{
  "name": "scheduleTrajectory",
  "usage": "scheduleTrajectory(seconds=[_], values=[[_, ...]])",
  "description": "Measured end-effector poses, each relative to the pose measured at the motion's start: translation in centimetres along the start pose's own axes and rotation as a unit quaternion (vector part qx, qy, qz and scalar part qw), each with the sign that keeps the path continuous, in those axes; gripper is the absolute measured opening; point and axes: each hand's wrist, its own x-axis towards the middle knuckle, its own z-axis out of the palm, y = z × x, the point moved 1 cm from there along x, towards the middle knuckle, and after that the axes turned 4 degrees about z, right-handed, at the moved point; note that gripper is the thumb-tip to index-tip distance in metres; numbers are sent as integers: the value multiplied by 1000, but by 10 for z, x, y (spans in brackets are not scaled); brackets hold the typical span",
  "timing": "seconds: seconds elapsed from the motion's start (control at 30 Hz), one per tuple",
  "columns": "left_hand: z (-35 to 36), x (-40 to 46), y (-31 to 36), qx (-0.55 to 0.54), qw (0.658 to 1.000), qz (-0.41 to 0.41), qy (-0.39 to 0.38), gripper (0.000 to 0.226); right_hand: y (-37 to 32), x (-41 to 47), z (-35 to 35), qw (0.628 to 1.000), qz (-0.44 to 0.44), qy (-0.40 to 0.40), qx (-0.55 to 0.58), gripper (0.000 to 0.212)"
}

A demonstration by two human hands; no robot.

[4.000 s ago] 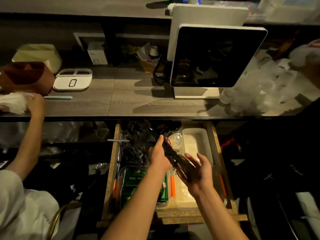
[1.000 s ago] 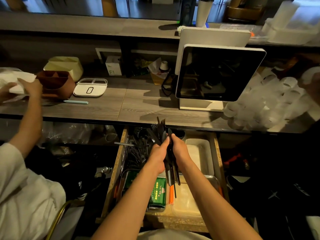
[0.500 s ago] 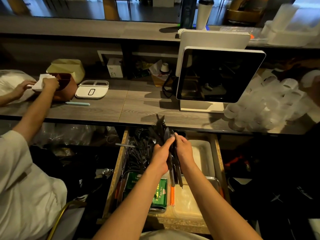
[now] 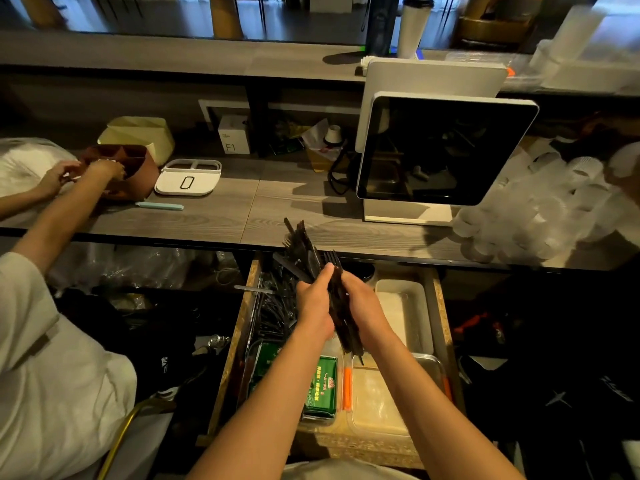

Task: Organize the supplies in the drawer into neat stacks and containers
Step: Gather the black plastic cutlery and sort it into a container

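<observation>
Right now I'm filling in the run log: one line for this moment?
left hand: grips black forks | right hand: grips same bundle | bundle: above open drawer | stage: squaring the stack

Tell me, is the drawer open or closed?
Open. The drawer is pulled out from under the counter, so the green packet inside shows.
</observation>
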Motion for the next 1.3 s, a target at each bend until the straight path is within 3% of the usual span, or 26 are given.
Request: scheduleTrajectory(seconds=[0.3,0.43,0.5,0.57,0.63,0.73,0.83,0.93,1.17,1.3], values=[[0,0,-9,22,1000,12,-6,31,5,-1,-2,998,-27,51,17,23],[-1,0,1,-31,999,9,28,35,6,-3,-5,1000,9,-10,-4,36],[-2,2,12,-91,995,-4,35,35,8,-1,-16,997,46,-5,59,46],[-3,6,22,-146,989,-7,34,47,14,-1,-28,987,80,50,130,54],[-4,11,30,-175,984,3,30,52,25,-4,-34,980,116,99,124,58],[0,12,33,-187,982,16,16,51,37,-8,-33,961,174,84,196,60],[5,7,29,-193,981,28,12,50,31,-10,-24,921,194,62,333,54],[6,6,24,-213,976,48,18,62,33,-10,-18,903,182,87,380,38],[5,0,24,-211,975,68,-6,48,38,-10,-28,941,145,57,300,39],[2,1,22,-204,976,78,-8,53,34,-13,-39,972,90,-36,215,51]])
